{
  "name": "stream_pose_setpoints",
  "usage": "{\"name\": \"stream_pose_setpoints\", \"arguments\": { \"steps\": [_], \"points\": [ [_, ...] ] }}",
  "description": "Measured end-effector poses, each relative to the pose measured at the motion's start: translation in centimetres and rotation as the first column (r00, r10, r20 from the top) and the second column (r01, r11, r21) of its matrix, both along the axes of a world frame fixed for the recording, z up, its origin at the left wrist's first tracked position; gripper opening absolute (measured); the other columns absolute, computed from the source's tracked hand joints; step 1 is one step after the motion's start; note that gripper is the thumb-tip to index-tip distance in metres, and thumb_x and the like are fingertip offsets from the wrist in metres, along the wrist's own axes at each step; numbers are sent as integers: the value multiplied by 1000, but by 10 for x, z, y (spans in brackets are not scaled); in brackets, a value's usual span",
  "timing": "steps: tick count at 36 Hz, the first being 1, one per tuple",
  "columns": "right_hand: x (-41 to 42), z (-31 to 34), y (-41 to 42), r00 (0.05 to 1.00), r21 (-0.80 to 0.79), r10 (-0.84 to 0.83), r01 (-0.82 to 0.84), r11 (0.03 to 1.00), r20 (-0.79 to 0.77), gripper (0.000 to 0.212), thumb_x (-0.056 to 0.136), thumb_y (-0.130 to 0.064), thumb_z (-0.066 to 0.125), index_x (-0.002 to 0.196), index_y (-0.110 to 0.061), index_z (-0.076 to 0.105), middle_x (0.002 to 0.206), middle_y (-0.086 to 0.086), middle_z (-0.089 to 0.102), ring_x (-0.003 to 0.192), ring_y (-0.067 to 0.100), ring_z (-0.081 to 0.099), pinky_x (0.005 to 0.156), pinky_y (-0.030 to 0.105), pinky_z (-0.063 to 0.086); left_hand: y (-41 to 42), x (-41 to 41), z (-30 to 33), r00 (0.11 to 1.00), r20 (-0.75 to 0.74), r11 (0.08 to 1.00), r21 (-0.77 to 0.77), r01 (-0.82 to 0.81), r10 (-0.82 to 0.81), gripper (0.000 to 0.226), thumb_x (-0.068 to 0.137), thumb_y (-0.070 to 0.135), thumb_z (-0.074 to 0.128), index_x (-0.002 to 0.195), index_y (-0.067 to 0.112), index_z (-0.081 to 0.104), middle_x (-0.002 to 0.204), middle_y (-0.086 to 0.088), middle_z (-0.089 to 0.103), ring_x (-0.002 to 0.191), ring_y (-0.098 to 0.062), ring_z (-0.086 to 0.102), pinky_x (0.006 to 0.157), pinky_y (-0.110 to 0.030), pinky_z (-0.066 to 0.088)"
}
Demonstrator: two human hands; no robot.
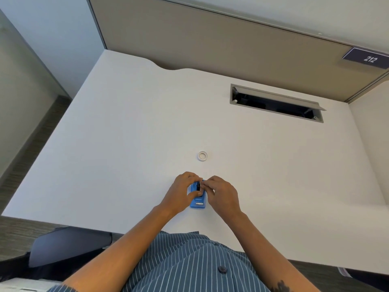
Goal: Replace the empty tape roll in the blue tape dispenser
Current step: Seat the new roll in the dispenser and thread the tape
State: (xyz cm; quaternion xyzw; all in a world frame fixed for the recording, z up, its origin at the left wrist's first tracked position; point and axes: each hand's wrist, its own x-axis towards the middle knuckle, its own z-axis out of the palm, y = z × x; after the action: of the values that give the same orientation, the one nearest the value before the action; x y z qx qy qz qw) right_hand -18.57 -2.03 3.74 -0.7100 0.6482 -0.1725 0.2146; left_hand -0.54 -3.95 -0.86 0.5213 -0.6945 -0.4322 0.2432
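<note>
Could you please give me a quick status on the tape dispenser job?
Both hands, left and right, gripping blue tape dispenser on desk. White ring lies apart, beyond it. Nothing in the way.

single head cam, wide-angle, looks forward and steeply down over the torso at the bench (126, 127). hands (202, 192) near, low centre; partition (210, 45) at the far edge. no second view.
</note>
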Motion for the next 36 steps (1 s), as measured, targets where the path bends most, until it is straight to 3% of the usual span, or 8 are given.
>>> {"name": "stream_pose_setpoints", "arguments": {
  "steps": [2,18,23,28,36],
  "points": [
    [2,0,-1,1000,-3,-9,9,1000,-3,18,99,-15,69,109,-23,82,89,-5,71,72,17,65,58,22,44,0,-1,-1,1000,1,1000,5,-7,7,39,94,30,75,132,22,65,132,4,62,123,-14,55,110,-31,47],
    [4,-5,-2,998,-51,-55,53,997,-44,12,102,-14,65,101,-17,77,90,-3,72,72,17,67,58,29,51,-1,-3,0,1000,24,1000,-3,-7,7,38,94,29,75,131,21,66,131,3,62,121,-15,56,110,-31,47],
    [-3,-7,-4,999,6,-24,24,1000,23,15,103,-13,61,104,-16,76,94,-2,72,79,16,65,66,33,56,0,-3,2,1000,27,1000,-6,-6,6,39,94,28,76,131,20,67,132,3,61,121,-14,55,109,-28,44],
    [-16,-6,-7,991,93,61,-72,993,116,14,97,-23,73,110,-21,74,99,-10,69,84,9,67,74,33,60,0,-2,1,1000,26,1000,-16,-3,3,38,95,30,74,131,21,66,131,4,61,120,-12,54,106,-25,43],
    [-14,-5,-11,992,113,32,-47,993,125,16,92,-22,79,108,-21,80,95,-8,73,83,12,70,75,38,61,0,-2,3,1000,24,1000,-18,-7,7,37,95,29,74,130,20,67,131,3,61,121,-13,54,106,-24,41]
  ]
}}
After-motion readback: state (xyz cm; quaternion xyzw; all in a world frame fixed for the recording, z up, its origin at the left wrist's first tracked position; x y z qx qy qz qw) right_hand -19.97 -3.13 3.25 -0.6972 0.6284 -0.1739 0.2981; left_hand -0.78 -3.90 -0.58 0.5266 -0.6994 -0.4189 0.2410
